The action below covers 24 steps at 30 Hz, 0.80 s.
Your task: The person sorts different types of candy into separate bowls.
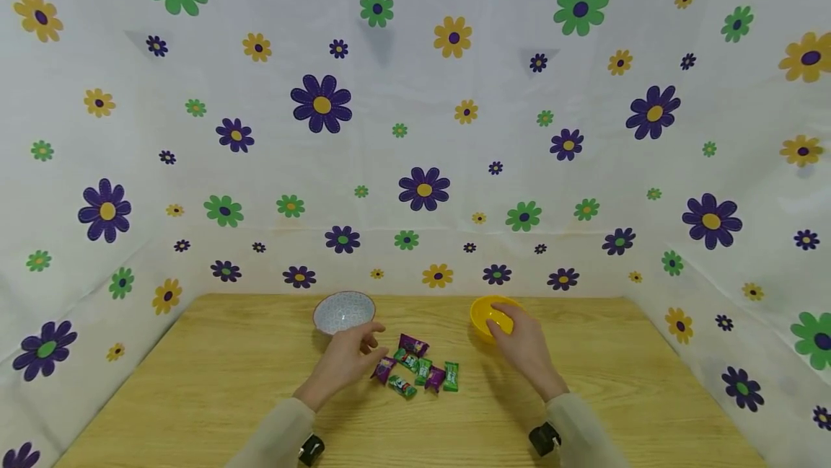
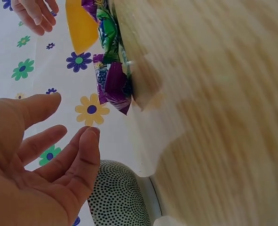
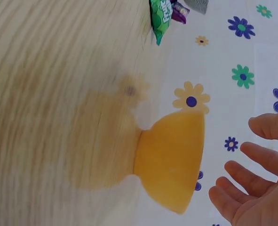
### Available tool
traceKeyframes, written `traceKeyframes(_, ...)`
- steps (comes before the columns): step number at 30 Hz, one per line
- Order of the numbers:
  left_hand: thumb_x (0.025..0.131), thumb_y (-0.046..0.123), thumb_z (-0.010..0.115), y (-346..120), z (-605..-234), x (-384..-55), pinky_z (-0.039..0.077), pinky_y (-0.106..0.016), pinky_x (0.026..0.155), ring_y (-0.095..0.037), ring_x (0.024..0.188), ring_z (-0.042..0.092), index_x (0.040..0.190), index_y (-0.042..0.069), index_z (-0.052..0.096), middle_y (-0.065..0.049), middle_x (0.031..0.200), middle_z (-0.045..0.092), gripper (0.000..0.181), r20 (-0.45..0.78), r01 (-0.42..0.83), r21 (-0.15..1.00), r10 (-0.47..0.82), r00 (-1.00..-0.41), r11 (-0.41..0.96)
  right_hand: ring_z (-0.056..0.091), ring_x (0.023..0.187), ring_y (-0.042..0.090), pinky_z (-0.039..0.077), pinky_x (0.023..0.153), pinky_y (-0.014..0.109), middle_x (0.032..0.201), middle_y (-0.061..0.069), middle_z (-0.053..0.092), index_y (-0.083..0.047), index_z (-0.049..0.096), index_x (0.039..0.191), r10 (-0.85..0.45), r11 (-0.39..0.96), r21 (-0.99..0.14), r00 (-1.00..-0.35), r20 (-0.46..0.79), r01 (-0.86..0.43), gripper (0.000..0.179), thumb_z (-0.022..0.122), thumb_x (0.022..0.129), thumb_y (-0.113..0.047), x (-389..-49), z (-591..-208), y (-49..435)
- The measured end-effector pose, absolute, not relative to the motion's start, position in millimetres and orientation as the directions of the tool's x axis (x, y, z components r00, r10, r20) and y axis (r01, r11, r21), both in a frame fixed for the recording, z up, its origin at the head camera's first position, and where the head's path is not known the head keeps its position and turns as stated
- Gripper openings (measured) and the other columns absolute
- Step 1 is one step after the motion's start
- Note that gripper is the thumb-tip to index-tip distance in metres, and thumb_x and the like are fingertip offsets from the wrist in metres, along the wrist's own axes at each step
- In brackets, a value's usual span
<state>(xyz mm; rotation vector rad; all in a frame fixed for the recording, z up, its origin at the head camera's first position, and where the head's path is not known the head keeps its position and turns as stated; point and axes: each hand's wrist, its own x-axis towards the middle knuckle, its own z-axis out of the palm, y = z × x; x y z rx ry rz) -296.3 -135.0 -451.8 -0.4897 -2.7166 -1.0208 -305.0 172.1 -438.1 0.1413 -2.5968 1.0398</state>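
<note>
My left hand (image 1: 344, 358) hovers between the patterned bowl and the candies, its fingers loosely bent with nothing between them. The bowl (image 1: 344, 311) has a red rim and a speckled outside, seen below the fingers in the left wrist view. Several wrapped candies lie in a loose cluster; a purple candy (image 1: 384, 369) is closest to my left fingertips, with a green candy (image 1: 451, 376) at the right end. Over the near right side of the yellow bowl (image 1: 482, 313) is my right hand (image 1: 523, 342). Its fingers are spread, apart from the bowl in the right wrist view.
Everything stands on a wooden table (image 1: 214, 374). A white flowered cloth (image 1: 415, 129) rises behind the table and along both sides. Both bowls stand near the table's back edge, with the candies between and in front of them.
</note>
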Motion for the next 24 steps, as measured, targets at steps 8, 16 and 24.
traceKeyframes(8, 0.09, 0.02, 0.071, -146.9, -455.7, -301.6, 0.047, -0.025, 0.059, -0.011, 0.07, 0.055, 0.128, 0.003, 0.061, -0.002, 0.083, 0.064, 0.043, 0.196, 0.401, 0.639, 0.364, -0.91, 0.657, 0.043, 0.134, 0.043, 0.034, 0.112, 0.057, 0.143, 0.024, 0.049, -0.001, 0.051, 0.138, 0.12, 0.651, -0.751, -0.961, 0.248, -0.112, 0.047, 0.062, 0.095, -0.015, -318.0, -444.4, 190.5)
traceKeyframes(16, 0.091, 0.023, 0.07, -154.2, -457.0, -308.3, 0.047, -0.029, 0.06, -0.015, 0.072, 0.056, 0.133, 0.008, 0.058, -0.005, 0.088, 0.063, 0.045, 0.075, 0.346, 0.698, 0.417, -0.906, 0.627, 0.032, 0.139, 0.047, 0.033, 0.112, 0.058, 0.153, 0.027, 0.031, -0.002, 0.032, 0.15, 0.181, 0.508, -0.861, -0.979, 0.091, 0.014, 0.061, 0.059, 0.097, -0.015, -326.3, -449.9, 203.5)
traceKeyframes(24, 0.095, 0.018, 0.065, -158.6, -458.1, -310.9, 0.046, -0.026, 0.055, -0.016, 0.064, 0.052, 0.132, 0.006, 0.058, -0.009, 0.08, 0.054, 0.04, -0.071, 0.201, 0.826, 0.451, -0.89, 0.527, 0.037, 0.134, 0.046, 0.045, 0.103, 0.05, 0.153, 0.031, 0.026, 0.003, 0.024, 0.151, 0.19, 0.173, -0.971, -0.973, -0.134, 0.167, 0.059, 0.051, 0.101, -0.011, -331.7, -455.1, 210.5)
